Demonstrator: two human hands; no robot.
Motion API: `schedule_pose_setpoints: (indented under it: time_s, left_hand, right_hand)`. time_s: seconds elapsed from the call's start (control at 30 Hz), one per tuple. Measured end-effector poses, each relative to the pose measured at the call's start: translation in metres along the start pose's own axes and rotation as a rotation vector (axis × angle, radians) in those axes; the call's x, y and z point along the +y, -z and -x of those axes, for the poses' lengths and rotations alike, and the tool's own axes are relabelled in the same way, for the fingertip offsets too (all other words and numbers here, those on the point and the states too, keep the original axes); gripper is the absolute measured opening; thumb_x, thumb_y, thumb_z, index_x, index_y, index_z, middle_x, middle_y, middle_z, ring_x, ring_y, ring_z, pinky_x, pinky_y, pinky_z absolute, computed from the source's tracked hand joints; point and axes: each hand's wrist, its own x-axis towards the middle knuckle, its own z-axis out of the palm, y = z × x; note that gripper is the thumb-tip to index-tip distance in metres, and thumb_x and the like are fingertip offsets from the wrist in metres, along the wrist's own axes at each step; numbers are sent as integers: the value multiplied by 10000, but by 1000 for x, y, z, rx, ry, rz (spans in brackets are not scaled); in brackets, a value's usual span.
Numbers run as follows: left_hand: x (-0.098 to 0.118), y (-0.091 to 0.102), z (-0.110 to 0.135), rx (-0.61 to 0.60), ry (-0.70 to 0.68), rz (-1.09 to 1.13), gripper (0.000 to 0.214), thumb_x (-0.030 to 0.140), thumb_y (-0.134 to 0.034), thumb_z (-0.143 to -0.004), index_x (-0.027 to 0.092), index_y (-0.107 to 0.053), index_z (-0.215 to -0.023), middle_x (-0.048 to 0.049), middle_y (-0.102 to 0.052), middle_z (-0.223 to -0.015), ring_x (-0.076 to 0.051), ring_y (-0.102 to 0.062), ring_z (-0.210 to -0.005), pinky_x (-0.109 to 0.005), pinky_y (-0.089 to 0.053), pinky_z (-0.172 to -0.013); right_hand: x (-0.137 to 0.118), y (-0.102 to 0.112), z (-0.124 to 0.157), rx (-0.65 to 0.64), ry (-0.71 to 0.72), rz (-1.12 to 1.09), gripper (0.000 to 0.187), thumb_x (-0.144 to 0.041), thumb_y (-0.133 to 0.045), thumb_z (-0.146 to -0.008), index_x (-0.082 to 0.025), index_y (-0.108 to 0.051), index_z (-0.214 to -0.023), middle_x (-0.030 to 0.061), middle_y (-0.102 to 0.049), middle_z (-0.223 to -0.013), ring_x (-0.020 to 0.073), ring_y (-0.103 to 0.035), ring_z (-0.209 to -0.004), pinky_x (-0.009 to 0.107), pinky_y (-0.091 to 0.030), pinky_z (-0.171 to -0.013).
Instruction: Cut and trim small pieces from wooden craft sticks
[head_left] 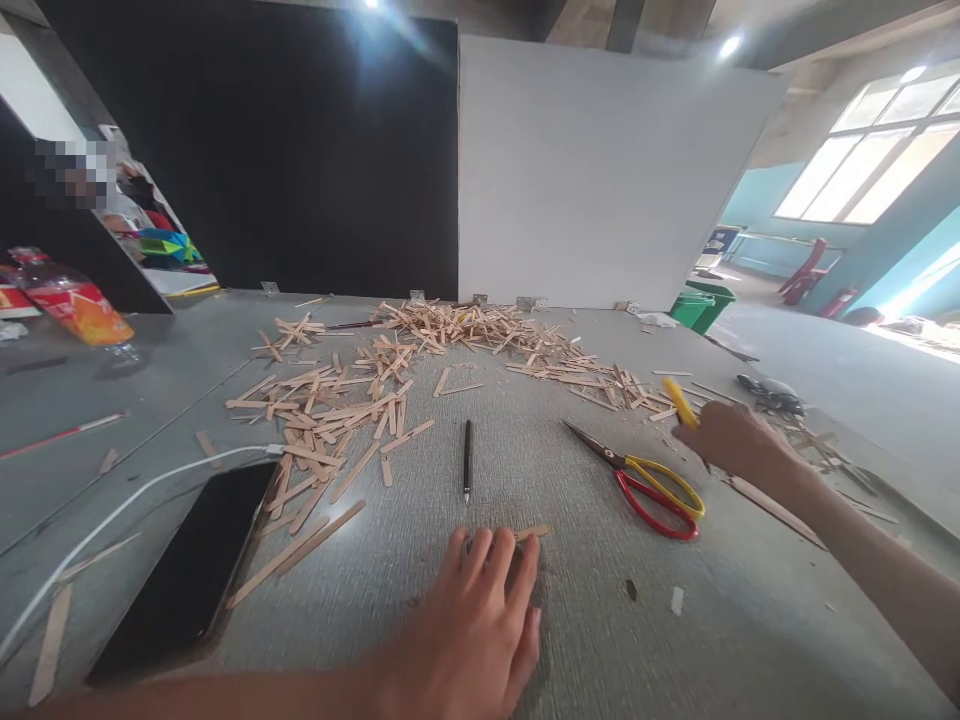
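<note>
My left hand [480, 610] lies low on the grey tabletop, its bent fingertips pressing on a wooden craft stick [538, 532]; the fingers hide most of that stick. Off to the right, my right hand [724, 437] is closed around a yellow tool [679, 402], whose kind I cannot make out, raised near the loose sticks. Between the two hands lie open scissors [626, 465] with one red and one yellow handle. A black pen [467, 460] points toward me just beyond my left fingers.
A heap of craft sticks [465, 325] spreads across the back and left. A phone [191, 565] with a white cable lies front left, a drink bottle [79, 308] farther back. Black [322, 150] and white [592, 170] panels stand behind. A black object [772, 393] sits at right.
</note>
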Motion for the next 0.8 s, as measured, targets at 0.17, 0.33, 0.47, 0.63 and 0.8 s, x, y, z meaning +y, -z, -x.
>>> schedule_pose_setpoints:
  time_s: [0.17, 0.33, 0.47, 0.63, 0.8]
  left_hand:
    - [1, -1, -1, -45, 34, 35, 544, 379, -405, -1027, 62, -591, -1428, -172, -691, -1126, -333, -609, -987, -513, -497, -894]
    - [1, -1, -1, -72, 59, 70, 536, 387, -422, -1020, 67, -611, -1405, -183, -683, -1154, -343, -621, -998, -535, -535, -880]
    - [0, -1, -1, -27, 14, 72, 500, 391, -408, -1037, 106, -617, -1391, -178, -684, -1211, -362, -630, -1110, -635, -468, -1026]
    - [-3, -1, -1, -21, -62, 58, 470, 354, -403, -1048, 93, -595, -1388, -222, -670, -1268, -393, -601, -1247, -681, -414, -1086]
    - [-2, 0, -1, -36, -62, 86, 444, 330, -426, -1039, 85, -583, -1374, -255, -626, -1368, -418, -553, -1339, -685, -398, -1109]
  right_hand:
    - [-42, 25, 17, -115, 14, -461, 347, -433, -568, -930, -211, -592, -665, -8, -501, -463, 130, -409, -403, 315, -333, -449]
    - [-84, 3, 49, -197, 29, -912, 359, -572, -596, -896, -233, -520, -807, -19, -572, -592, 108, -438, -403, 242, -328, -355]
    - [-102, -25, 77, -232, 65, -1064, 387, -569, -726, -851, -227, -546, -835, -11, -627, -590, 128, -538, -423, 233, -436, -368]
    - [-116, -39, 111, -402, 132, -1083, 376, -563, -741, -878, -227, -574, -887, 30, -730, -701, 182, -688, -557, 260, -573, -459]
    - [-118, -42, 124, -623, 46, -1042, 437, -628, -589, -958, -212, -632, -1084, 73, -776, -826, 221, -752, -676, 307, -622, -554]
